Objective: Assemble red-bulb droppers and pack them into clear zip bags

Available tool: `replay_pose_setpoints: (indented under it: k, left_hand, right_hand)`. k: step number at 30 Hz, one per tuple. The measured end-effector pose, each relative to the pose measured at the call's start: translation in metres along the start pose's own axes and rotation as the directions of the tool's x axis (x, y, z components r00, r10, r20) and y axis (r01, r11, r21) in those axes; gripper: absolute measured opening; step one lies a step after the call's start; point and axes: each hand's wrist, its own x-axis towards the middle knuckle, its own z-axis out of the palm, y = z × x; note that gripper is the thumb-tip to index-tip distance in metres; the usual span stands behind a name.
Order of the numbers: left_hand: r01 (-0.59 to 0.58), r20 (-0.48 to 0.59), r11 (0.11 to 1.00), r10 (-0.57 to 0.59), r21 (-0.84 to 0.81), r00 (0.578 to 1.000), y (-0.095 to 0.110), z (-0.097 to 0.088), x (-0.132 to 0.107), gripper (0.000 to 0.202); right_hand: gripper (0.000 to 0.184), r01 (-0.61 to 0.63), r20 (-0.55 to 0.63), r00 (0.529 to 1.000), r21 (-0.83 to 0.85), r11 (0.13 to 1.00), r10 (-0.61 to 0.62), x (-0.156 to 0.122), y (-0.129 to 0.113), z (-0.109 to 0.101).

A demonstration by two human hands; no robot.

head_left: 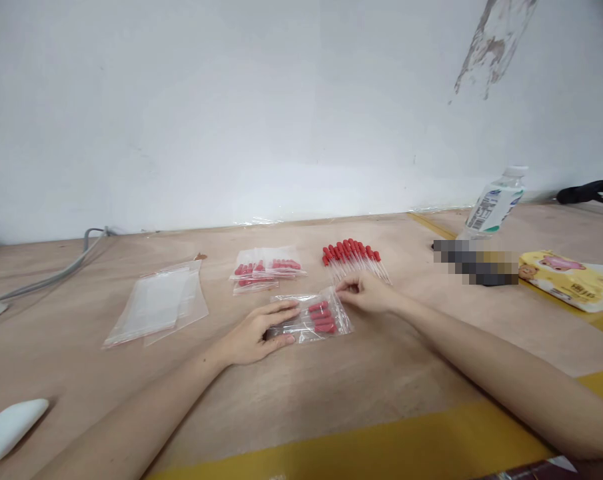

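A clear zip bag lies flat on the table with several red-bulbed droppers inside, bulbs towards the right. My left hand rests on the bag's left end, fingers stretched out and apart. At the bag's upper right corner, the thumb and fingers of my right hand are pinched together on its edge. Just beyond that hand, loose droppers with red bulbs and clear stems lie side by side in a fan. Filled zip bags overlap behind the bag I am handling.
Flat clear bags are stacked at the left. A grey cable and a white object lie further left. To the right are a tilted plastic bottle, a blurred-out dark item and a yellow packet. A wall bounds the back.
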Motion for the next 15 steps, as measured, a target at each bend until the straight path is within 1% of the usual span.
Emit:
replay_pose_setpoints:
  k: [1, 3, 5, 6, 8, 11, 13, 15]
  left_hand:
    - [0.002, 0.001, 1.000, -0.002, -0.002, 1.000, -0.001, 0.000, 0.000, 0.046]
    - [0.001, -0.002, 1.000, -0.001, -0.011, 1.000, -0.001, 0.001, 0.000, 0.046]
    - [-0.001, -0.009, 1.000, 0.001, -0.016, 1.000, -0.002, 0.001, -0.001, 0.045]
    - [-0.003, -0.011, 1.000, 0.002, -0.016, 1.000, -0.002, 0.001, -0.001, 0.045]
    - [-0.008, -0.011, 1.000, 0.008, -0.018, 1.000, -0.001, 0.000, 0.000, 0.046]
    - [-0.010, -0.003, 1.000, 0.010, -0.023, 1.000, 0.000, -0.001, 0.000, 0.046]
    - [-0.002, 0.003, 1.000, 0.002, -0.026, 1.000, 0.000, -0.001, 0.000, 0.046]
    - [0.007, 0.007, 1.000, -0.007, -0.024, 1.000, 0.001, -0.001, 0.000, 0.046]
  right_hand:
    - [0.010, -0.052, -0.033, 0.998, -0.042, 0.998, 0.050, 0.007, 0.002, -0.007]
    - [0.006, -0.181, -0.186, 0.971, -0.161, 0.970, 0.150, 0.025, 0.005, -0.018]
    - [0.005, -0.263, -0.274, 0.942, -0.254, 0.931, 0.192, 0.043, 0.007, -0.020]
    - [0.005, -0.291, -0.298, 0.933, -0.285, 0.913, 0.204, 0.051, 0.007, -0.017]
    - [0.008, -0.333, -0.318, 0.919, -0.308, 0.891, 0.234, 0.065, 0.005, -0.009]
    - [0.016, -0.398, -0.324, 0.897, -0.297, 0.868, 0.300, 0.077, 0.000, 0.001]
    - [0.018, -0.426, -0.320, 0.886, -0.272, 0.863, 0.337, 0.080, -0.003, 0.003]
    - [0.023, -0.429, -0.319, 0.882, -0.236, 0.872, 0.347, 0.081, -0.005, -0.001]
